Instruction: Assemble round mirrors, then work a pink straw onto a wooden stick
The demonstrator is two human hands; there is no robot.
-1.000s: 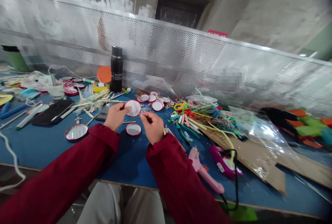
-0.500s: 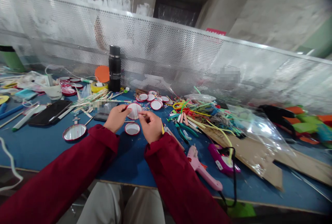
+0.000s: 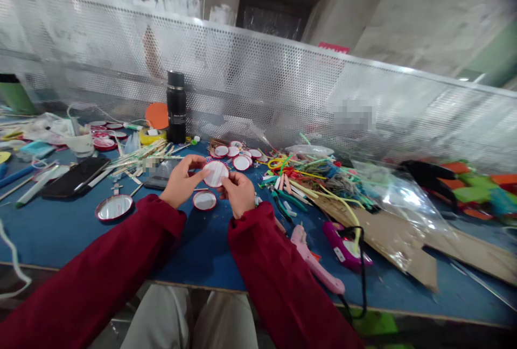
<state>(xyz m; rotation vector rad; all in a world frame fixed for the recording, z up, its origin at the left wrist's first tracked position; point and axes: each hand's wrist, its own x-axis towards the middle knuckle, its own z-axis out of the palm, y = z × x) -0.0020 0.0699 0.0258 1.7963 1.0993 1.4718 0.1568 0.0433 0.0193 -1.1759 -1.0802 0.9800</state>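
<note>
grip: left hand [image 3: 181, 181] and right hand [image 3: 239, 194] fingers clamped on red-rimmed disc [image 3: 215, 174] | change: right hand moved closer

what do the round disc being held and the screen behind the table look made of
Round disc: red rim, white lined face, perhaps thin plastic or card; too small to tell. Screen: perforated sheet metal, dull silver, going by even rows of holes and grey sheen.
</note>
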